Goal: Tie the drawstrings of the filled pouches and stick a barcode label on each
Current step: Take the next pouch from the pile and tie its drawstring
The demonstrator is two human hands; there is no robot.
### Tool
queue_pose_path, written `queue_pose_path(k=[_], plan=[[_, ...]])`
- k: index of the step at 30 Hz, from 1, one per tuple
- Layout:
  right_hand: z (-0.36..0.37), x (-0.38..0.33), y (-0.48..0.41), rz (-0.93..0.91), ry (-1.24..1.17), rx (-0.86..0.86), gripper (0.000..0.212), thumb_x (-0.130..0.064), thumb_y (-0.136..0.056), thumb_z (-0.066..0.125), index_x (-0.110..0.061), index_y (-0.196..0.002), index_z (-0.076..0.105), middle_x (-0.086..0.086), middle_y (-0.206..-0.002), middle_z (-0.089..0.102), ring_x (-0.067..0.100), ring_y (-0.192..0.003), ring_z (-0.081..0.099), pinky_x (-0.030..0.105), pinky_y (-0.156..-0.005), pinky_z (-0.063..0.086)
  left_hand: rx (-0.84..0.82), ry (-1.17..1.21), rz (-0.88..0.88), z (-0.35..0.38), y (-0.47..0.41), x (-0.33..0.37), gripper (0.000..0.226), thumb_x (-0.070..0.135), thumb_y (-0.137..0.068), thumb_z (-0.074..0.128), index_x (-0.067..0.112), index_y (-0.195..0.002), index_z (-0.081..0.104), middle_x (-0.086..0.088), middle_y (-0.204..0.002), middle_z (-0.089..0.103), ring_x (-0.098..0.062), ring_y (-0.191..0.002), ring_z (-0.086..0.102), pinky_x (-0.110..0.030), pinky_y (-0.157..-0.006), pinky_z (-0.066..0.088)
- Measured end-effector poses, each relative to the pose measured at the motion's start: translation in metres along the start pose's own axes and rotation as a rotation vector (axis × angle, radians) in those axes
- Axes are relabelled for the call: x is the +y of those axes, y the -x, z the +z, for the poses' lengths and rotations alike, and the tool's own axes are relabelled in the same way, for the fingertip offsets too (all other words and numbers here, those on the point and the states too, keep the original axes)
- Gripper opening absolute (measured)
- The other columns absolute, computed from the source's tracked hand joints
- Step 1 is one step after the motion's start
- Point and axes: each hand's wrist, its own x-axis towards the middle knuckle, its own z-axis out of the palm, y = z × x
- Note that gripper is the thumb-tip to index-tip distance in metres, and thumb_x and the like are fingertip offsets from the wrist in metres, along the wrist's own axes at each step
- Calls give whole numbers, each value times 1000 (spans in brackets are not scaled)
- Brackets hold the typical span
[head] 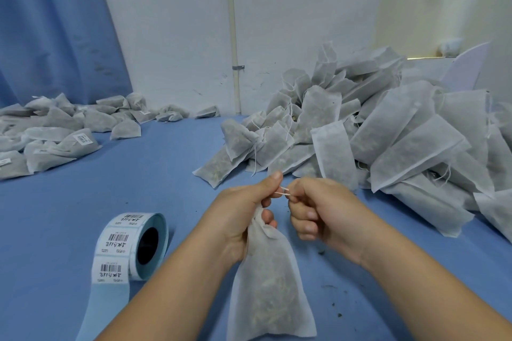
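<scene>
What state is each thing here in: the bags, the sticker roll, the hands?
held pouch: filled, neck gathered, no label showing.
drawstring: taut between both hands.
left hand: grips held pouch's neck.
right hand: pinches drawstring.
label roll: partly unrolled, strip trailing.
right pile of pouches: filled, mostly open-topped.
left pile of pouches: several labelled.

Barcodes and printed characters face us on the label roll, near left, too small to read. Far left, a labelled pouch carries a barcode, also illegible.

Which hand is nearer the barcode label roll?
Left. The left hand is right of the label roll, gripping the pouch; the right hand is farther right, pinching the drawstring.
</scene>
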Motion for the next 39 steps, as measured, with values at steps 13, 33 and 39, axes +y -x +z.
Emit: queue_pose_path(k=[13,33,39], plan=[[4,-2,6,-264,384,263,15,-16,-84,61,-16,-69,56,0,-53,44,14,-48,41,23,-44,34,45,-96,171,4,2,-4,46,38,-88,69,19,-48,58,3,-56,45,-12,-39,39,-24,-44,41],[6,-15,22,-280,565,222,12,-17,-87,70,-18,-78,77,5,-67,70,12,-54,64,35,-66,55,68,-669,542,-3,0,-6,42,50,-91,58,25,-58,65,2,-43,51,-10,-40,45,-15,-44,36],[4,-11,19,-270,694,261,22,-14,-87,67,-21,-69,75,4,-61,65,15,-49,59,34,-59,55,90,-807,593,-3,1,-5,48,39,-94,60,27,-48,57,15,-40,53,0,-34,42,-8,-40,32]])
